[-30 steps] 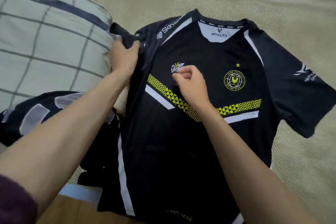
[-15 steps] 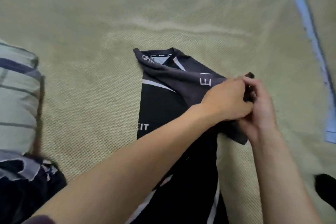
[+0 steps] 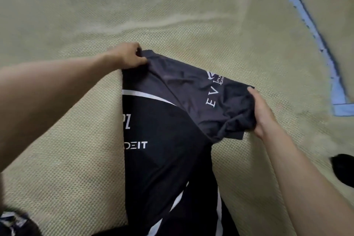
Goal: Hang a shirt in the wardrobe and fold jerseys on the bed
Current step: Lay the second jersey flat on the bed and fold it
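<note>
A black jersey [image 3: 164, 151] with white stripes and white lettering lies folded lengthwise on the beige woven bed cover [image 3: 67, 159]. Its sleeve with white "EV" lettering stretches out to the right. My left hand [image 3: 128, 56] pinches the fabric at the jersey's top left corner, near the collar. My right hand [image 3: 262, 113] grips the bunched end of the sleeve at the right. The jersey's lower end runs out of view at the bottom.
Another dark garment [image 3: 17, 224] with white patches shows at the bottom left corner. A dark object [image 3: 342, 170] lies at the right edge. A light blue band [image 3: 314, 30] runs diagonally at the top right of the bed.
The jersey went from lying spread face-up to folded lengthwise. My hands, together at the sleeve half a second ago, have parted: the left moved to the top corner, the right holds the sleeve end.
</note>
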